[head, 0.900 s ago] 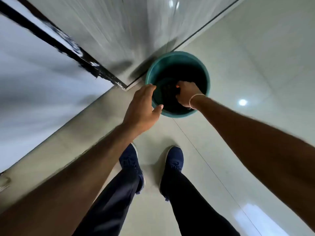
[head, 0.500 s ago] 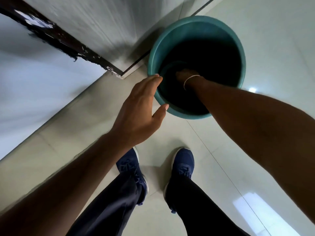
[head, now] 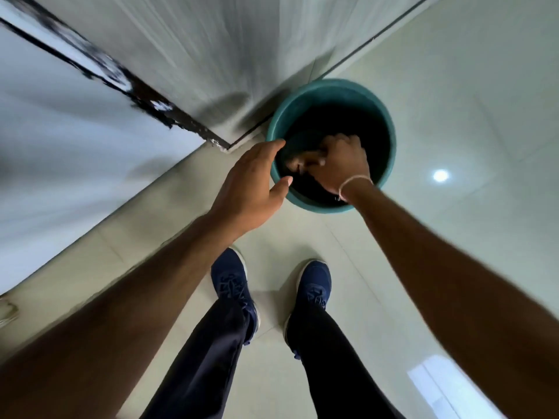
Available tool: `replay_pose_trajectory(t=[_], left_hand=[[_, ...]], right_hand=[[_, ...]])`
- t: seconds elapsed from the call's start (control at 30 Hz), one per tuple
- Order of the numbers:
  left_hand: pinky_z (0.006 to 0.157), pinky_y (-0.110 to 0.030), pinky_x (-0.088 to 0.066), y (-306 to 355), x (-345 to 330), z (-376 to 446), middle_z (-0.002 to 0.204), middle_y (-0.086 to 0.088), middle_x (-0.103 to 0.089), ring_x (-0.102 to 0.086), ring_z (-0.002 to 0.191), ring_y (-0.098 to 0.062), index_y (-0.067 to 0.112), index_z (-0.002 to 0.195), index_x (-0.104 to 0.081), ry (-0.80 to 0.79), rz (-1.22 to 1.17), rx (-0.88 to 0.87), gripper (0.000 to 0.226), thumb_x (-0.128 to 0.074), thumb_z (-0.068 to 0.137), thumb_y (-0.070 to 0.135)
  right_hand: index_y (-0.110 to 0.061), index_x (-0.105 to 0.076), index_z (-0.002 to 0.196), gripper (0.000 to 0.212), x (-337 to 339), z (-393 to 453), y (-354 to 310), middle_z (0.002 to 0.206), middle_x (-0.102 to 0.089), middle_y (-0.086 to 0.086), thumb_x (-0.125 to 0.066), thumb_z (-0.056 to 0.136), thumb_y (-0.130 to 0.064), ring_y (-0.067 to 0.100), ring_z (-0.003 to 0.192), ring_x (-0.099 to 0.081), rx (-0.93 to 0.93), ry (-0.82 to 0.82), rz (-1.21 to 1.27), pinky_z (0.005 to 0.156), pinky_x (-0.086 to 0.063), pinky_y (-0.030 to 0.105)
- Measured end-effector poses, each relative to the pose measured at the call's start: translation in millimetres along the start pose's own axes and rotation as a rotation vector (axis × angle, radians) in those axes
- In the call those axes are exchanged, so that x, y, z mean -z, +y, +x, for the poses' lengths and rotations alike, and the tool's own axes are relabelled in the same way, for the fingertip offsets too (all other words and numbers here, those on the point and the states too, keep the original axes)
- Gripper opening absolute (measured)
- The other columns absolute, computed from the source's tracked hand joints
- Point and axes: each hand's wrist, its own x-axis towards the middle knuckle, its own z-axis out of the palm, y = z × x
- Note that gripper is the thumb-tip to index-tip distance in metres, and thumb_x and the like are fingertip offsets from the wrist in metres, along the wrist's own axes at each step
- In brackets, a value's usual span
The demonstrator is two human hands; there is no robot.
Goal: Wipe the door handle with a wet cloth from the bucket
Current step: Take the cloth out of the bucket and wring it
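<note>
Pale glossy floor tiles (head: 453, 86) meet a grey wall and a dark-edged door frame (head: 145, 98) at the corner where a round teal plastic bucket (head: 390, 140) stands. Its inside is dark, and the wet cloth cannot be made out clearly. The right hand (head: 338, 164) is down inside the bucket with its fingers (head: 302, 160) curled inward as though bunching something; whether they hold the cloth I cannot tell, since the blur and the dark interior hide it. The left hand (head: 248, 189) hovers at the near rim, fingers spread and loosely open, holding nothing, its fingertips just at or beside the rim edge. The door handle is not in view. Two navy blue sports shoes (head: 230, 282) stand on the tiles close below the bucket.

Dripping seems the main risk: a cloth lifted out unsqueezed would shed water on the shiny tiles right by the feet, and the floor could turn slippery. The bucket could also tip or slide if the right hand drags against the wall on the way out while the left hand is not bracing the rim. A loose one-handed grip might let the sodden cloth fall back.
</note>
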Motion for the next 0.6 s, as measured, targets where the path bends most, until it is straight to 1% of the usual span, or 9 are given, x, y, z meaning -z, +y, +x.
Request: replay_pose_trajectory(t=[0.07,0.13,0.2,0.23,0.3,0.37,0.47,0.53,0.6], left_hand=[[0.120,-0.046,-0.048,27.4,23.1,-5.5,0.154,-0.008,-0.059,-0.057,0.140,-0.024,0.012,0.156,-0.050,0.020,-0.065,0.021,0.061,-0.071,0.102,0.030],[0.121,-0.043,-0.048,59.2,47.5,-18.3,0.155,-0.004,-0.060,-0.057,0.142,-0.018,0.016,0.157,-0.050,0.031,-0.153,0.049,0.058,-0.064,0.105,0.038],[0.121,-0.038,-0.047,94.2,75.6,-38.6,0.154,0.000,-0.061,-0.056,0.141,-0.012,0.018,0.155,-0.053,0.019,-0.255,0.093,0.057,-0.060,0.105,0.046],[0.120,-0.038,-0.048,113.9,91.6,-51.1,0.151,0.001,-0.064,-0.058,0.138,-0.009,0.019,0.152,-0.056,0.008,-0.323,0.123,0.057,-0.058,0.104,0.049],[0.117,-0.045,-0.052,152.7,122.4,-75.5,0.136,0.002,-0.072,-0.065,0.127,-0.010,0.017,0.139,-0.068,-0.031,-0.534,0.223,0.055,-0.059,0.099,0.055],[0.109,-0.049,-0.053,193.0,158.5,-104.3,0.118,-0.001,-0.076,-0.070,0.114,-0.015,0.008,0.124,-0.072,-0.090,-0.773,0.307,0.062,-0.062,0.092,0.061],[0.093,-0.036,-0.054,245.7,205.5,-148.5,0.107,-0.009,-0.074,-0.068,0.105,-0.018,-0.005,0.123,-0.069,-0.147,-0.962,0.280,0.071,-0.068,0.088,0.057],[0.083,-0.030,-0.056,271.4,232.6,-179.9,0.098,-0.008,-0.074,-0.069,0.097,-0.018,-0.003,0.111,-0.072,-0.099,-0.992,0.257,0.054,-0.075,0.088,0.047],[0.082,-0.029,-0.059,290.5,257.5,-210.1,0.091,-0.005,-0.076,-0.071,0.091,-0.018,0.007,0.101,-0.074,0.001,-1.013,0.248,0.027,-0.077,0.091,0.031]], right_hand=[[-0.014,-0.076,0.103,0.045,39.1,-48.1,-8.1,0.106,-0.074,0.013,-0.075,0.076,-0.050,0.040,0.110,-0.065,-0.099,0.063,0.276,0.092,-0.058,0.046],[-0.017,-0.077,0.098,0.032,77.6,-98.0,-16.9,0.093,-0.077,0.007,-0.082,0.083,-0.044,0.029,0.093,-0.071,-0.183,0.098,0.555,0.080,-0.060,0.037],[-0.023,-0.076,0.096,0.015,119.6,-152.0,-30.9,0.084,-0.076,-0.003,-0.084,0.091,-0.035,0.015,0.077,-0.071,-0.234,0.105,0.762,0.065,-0.056,0.024],[-0.024,-0.075,0.094,0.011,142.6,-179.7,-39.2,0.080,-0.075,-0.006,-0.083,0.092,-0.032,0.010,0.071,-0.070,-0.238,0.110,0.836,0.059,-0.052,0.020],[-0.022,-0.071,0.087,0.014,183.8,-225.8,-53.5,0.072,-0.071,-0.006,-0.083,0.094,-0.025,0.008,0.060,-0.065,-0.232,0.107,0.963,0.054,-0.050,0.021],[-0.015,-0.065,0.083,0.022,228.6,-269.9,-69.8,0.069,-0.066,-0.003,-0.083,0.094,-0.023,0.014,0.059,-0.062,-0.208,0.081,1.092,0.052,-0.050,0.027],[-0.017,-0.064,0.083,0.033,287.3,-321.7,-91.0,0.074,-0.065,-0.001,-0.081,0.079,-0.044,0.021,0.070,-0.062,-0.122,0.021,1.251,0.058,-0.051,0.030],[-0.019,-0.064,0.087,0.043,318.4,-352.5,-104.2,0.081,-0.068,-0.001,-0.078,0.071,-0.056,0.021,0.076,-0.065,-0.087,0.004,1.263,0.062,-0.053,0.031],[-0.020,-0.065,0.094,0.050,341.1,-375.1,-115.4,0.090,-0.072,0.003,-0.078,0.069,-0.061,0.021,0.082,-0.070,-0.051,-0.016,1.214,0.065,-0.057,0.033]])
